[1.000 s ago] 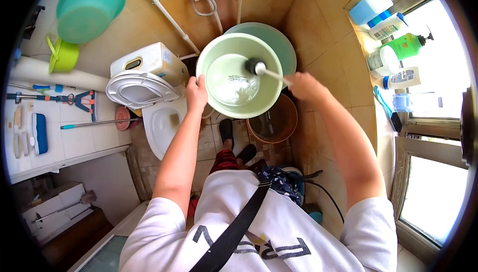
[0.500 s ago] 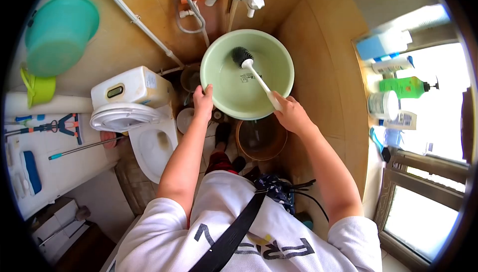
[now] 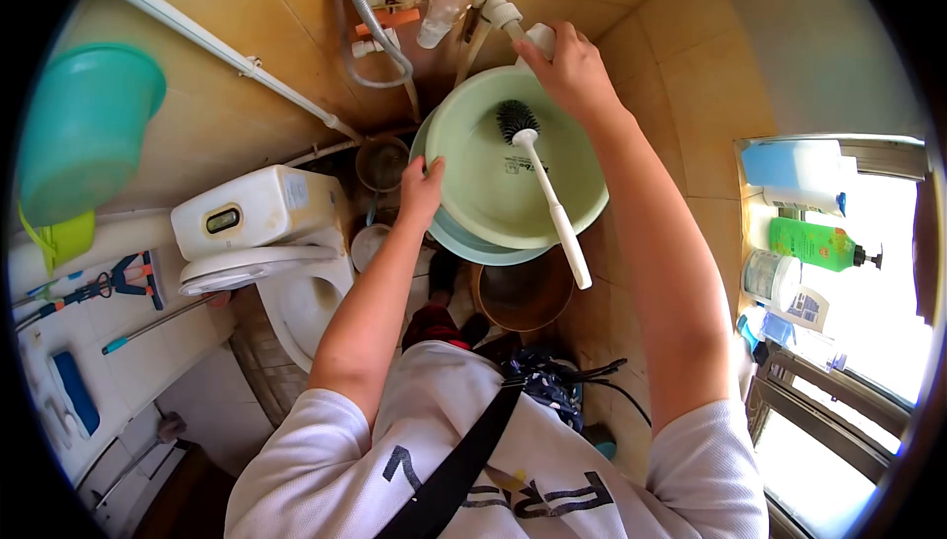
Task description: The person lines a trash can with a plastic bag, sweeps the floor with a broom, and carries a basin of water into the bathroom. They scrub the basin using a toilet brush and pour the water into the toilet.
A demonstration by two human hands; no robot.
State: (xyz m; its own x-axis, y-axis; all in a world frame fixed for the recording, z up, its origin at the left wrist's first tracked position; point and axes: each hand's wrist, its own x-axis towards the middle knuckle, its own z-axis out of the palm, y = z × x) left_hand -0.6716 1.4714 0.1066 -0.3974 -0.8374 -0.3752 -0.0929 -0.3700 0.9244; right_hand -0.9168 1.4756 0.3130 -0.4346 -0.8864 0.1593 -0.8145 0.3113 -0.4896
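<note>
A pale green basin is gripped at its left rim by my left hand. Inside it lies a toilet brush with dark bristles, its white handle sticking out over the near rim and touched by neither hand. Beyond the basin's far rim, my right hand is closed around a white tap on the wall; part of the tap is hidden by the fingers. Under the green basin shows the edge of a bluish basin.
A brown tub stands on the floor near my feet. To the left is a toilet with its tank. A teal bucket hangs on the left wall. Bottles, including a green pump bottle, line the windowsill at right.
My right hand has let go of the toilet brush and moved up to the tap. The brush now rests in the basin. My left hand still holds the rim.
</note>
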